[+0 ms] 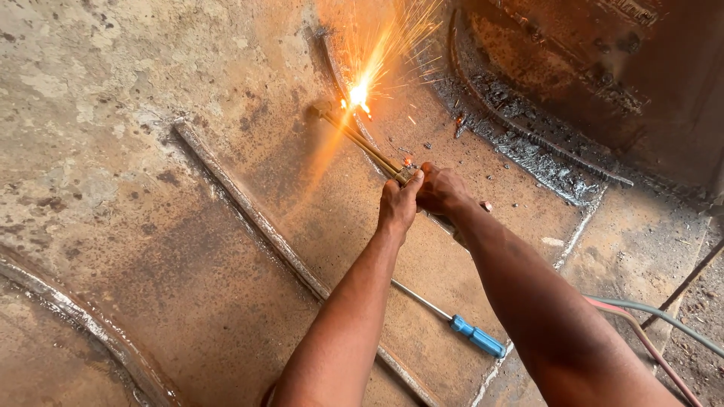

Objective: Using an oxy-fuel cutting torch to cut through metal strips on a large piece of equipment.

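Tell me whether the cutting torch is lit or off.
Lit. The cutting torch, held by both hands, left hand and right hand, shows a bright flame at its tip, throwing sparks across the rusty steel plate.

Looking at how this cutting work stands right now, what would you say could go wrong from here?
Both bare hands, left hand and right hand, grip the cutting torch close to the sparks, so burns seem likely. The hoses lie on the steel plate where hot slag might land. The blue-handled screwdriver beneath the arms could roll underfoot.
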